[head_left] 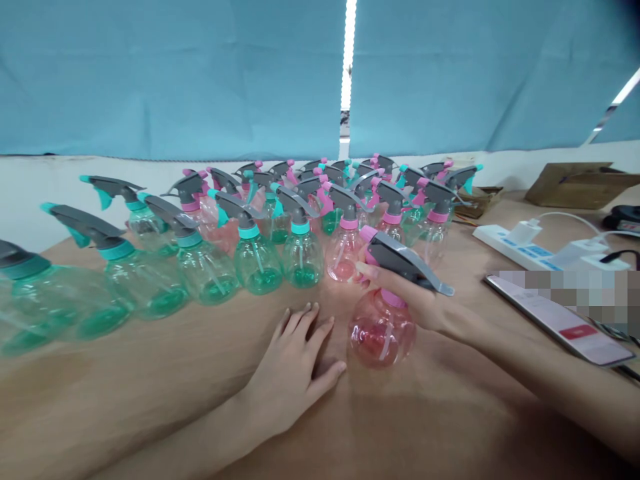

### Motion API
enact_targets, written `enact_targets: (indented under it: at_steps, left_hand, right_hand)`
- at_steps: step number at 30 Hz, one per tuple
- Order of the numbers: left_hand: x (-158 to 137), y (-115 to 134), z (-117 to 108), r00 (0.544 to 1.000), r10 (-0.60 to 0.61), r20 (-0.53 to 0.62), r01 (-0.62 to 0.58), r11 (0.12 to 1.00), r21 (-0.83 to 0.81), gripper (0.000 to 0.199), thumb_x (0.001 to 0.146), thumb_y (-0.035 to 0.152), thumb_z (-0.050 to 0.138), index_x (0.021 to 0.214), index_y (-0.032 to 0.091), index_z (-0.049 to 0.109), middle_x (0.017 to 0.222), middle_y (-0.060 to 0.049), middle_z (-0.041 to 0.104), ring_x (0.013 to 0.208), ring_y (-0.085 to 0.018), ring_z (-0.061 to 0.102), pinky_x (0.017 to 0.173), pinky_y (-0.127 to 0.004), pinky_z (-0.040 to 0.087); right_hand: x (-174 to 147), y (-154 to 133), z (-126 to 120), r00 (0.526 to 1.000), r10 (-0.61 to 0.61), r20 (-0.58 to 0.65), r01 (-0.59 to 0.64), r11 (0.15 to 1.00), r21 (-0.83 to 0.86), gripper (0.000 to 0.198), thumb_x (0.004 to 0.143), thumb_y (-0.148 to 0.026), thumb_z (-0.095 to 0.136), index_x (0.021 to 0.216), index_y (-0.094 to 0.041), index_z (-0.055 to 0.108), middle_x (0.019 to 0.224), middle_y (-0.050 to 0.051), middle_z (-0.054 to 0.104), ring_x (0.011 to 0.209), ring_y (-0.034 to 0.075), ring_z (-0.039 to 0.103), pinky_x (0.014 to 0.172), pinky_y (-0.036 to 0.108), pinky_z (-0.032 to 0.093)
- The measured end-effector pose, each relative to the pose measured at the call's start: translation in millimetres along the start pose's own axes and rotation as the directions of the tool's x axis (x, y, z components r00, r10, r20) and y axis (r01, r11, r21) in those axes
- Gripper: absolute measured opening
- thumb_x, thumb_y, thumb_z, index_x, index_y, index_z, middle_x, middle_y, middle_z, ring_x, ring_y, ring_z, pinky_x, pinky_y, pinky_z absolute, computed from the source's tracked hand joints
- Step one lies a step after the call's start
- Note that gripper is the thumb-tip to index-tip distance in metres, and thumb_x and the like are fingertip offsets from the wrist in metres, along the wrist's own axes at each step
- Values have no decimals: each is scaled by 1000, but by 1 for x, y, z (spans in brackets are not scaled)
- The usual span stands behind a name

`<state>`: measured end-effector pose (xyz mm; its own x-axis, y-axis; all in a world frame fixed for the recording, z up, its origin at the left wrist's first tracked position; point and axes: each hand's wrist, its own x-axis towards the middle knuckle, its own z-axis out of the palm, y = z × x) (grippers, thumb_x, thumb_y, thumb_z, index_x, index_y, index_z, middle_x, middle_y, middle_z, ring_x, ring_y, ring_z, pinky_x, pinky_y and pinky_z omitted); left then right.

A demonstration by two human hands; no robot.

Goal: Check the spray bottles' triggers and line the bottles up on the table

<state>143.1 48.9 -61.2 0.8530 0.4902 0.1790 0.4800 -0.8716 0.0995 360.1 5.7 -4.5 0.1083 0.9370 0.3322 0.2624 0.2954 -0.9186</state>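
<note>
My right hand (415, 293) is wrapped round the neck and trigger of a pink spray bottle (381, 337), whose grey head has a pink nozzle pointing up and to the left. The bottle is slightly tilted; whether its base touches the table I cannot tell. Left of it, my left hand (300, 363) lies flat on the wooden table (210, 373), fingers spread, holding nothing. Just beyond my hands stand a green spray bottle (303, 260) with a turquoise collar and another pink spray bottle (345, 250). My right fingers partly hide the held bottle's trigger.
Several more green spray bottles (207, 270) run along the left, and a crowd of mixed ones stands behind. To the right are a white power strip (520, 247) with plugs, a phone (555, 320) and a cardboard box (575, 187). A blue curtain (175, 73) hangs at the back.
</note>
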Motion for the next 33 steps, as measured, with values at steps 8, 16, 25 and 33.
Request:
enact_targets:
  at_steps: [8, 16, 25, 33]
  left_hand:
    - [1, 0, 0, 1000, 0, 7, 0, 1000, 10, 52, 93, 48, 51, 132, 14, 51, 141, -18, 44, 126, -34, 42, 103, -54, 33]
    - [0, -2, 3, 1000, 7, -17, -6, 1000, 21, 51, 93, 49, 50, 132, 16, 50, 140, -16, 45, 126, -33, 42, 103, -53, 33]
    - [3, 1, 2, 999, -23, -47, 23, 1000, 3, 45, 94, 45, 48, 130, 17, 50, 137, -15, 47, 124, -33, 43, 100, -52, 36]
    - [17, 9, 5, 997, -47, -54, 45, 998, -43, 39, 93, 40, 50, 127, 19, 52, 133, -13, 50, 123, -33, 44, 98, -51, 39]
  right_hand:
    - [1, -7, 0, 1000, -12, 17, 12, 1000, 12, 18, 81, -41, 62, 75, -24, 59, 66, -3, 54, 63, 14, 51, 62, 29, 44]
    - [1, -8, 0, 996, -63, -58, 59, 996, -74, 24, 78, -37, 67, 66, -23, 51, 64, -5, 46, 59, 11, 45, 60, 27, 42]
    - [-5, -11, -3, 997, -73, -13, 69, 974, -218, 34, 73, -54, 68, 72, -23, 53, 61, -6, 42, 55, 11, 41, 50, 25, 35]
    - [-29, -5, -23, 983, -167, 72, 182, 882, -434, 39, 79, -53, 63, 105, -24, 62, 81, 0, 66, 77, 20, 60, 69, 34, 49]
